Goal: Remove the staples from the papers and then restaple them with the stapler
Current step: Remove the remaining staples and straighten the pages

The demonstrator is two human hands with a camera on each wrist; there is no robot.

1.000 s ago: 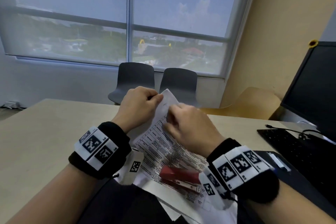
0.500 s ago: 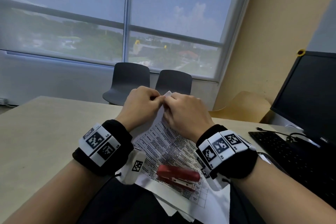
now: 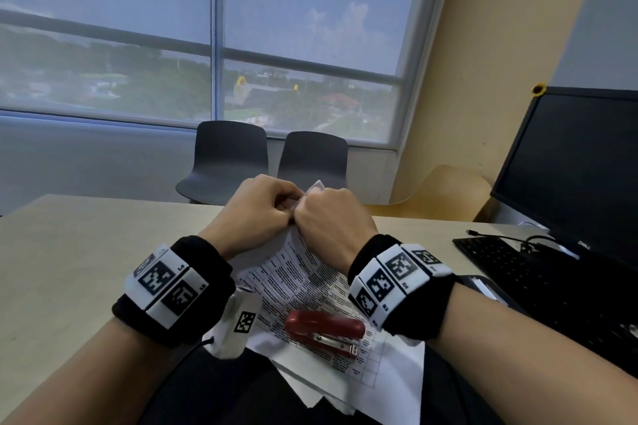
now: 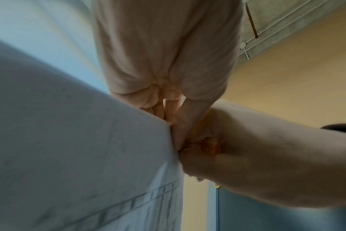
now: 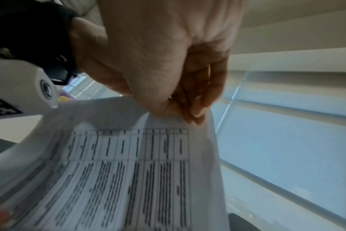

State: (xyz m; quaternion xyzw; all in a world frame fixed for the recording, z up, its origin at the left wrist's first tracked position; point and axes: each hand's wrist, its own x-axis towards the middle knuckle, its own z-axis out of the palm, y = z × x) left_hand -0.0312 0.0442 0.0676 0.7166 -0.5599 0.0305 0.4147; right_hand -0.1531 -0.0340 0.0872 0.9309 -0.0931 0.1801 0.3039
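A stack of printed papers (image 3: pixel 297 281) with table text lies tilted up from my lap toward the desk; the stack (image 5: pixel 128 171) fills the lower part of the right wrist view. My left hand (image 3: pixel 262 207) and right hand (image 3: pixel 331 214) meet at its raised far corner, and both pinch that corner with curled fingers. In the left wrist view the left hand's fingers (image 4: pixel 164 107) press against the paper (image 4: pixel 79 148) beside the right hand (image 4: pixel 247 156). The staple itself is hidden by the fingers. A red stapler (image 3: pixel 324 333) rests on the lower part of the papers, between my wrists.
A beige desk (image 3: pixel 69 269) spreads to the left. A black keyboard (image 3: pixel 538 276) and a dark monitor (image 3: pixel 569 166) stand at the right. Two dark chairs (image 3: pixel 224 159) sit behind the desk under the window.
The two hands have closed together on the paper's top corner; a second ago the right hand sat lower on the sheet and more of the corner showed.
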